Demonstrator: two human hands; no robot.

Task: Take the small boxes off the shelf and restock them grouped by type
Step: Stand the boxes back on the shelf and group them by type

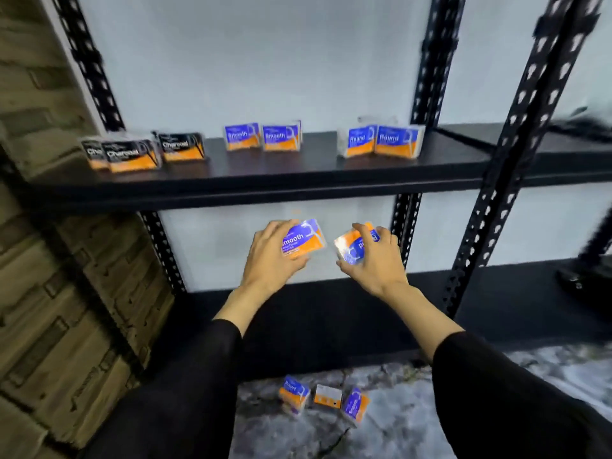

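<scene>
My left hand [270, 256] grips a blue-and-orange "Smooth" box [306, 238], held up between the two shelves. My right hand [372, 260] holds a tilted blue-and-orange "Round" box [356, 248] just to its right. On the upper black shelf [265, 180] the boxes stand in groups: black "Charcoal" boxes [132, 154] at left, "Smooth" boxes [263, 137] in the middle, "Round" boxes [384, 140] at right. Three more boxes [326, 397] lie on the floor below the rack.
The lower black shelf [331, 323] runs under my forearms. Perforated black uprights [516, 154] stand at the right and behind. A brick-patterned wall [49, 260] borders the rack on the left. A dark object [586, 279] sits on the neighbouring shelf at right.
</scene>
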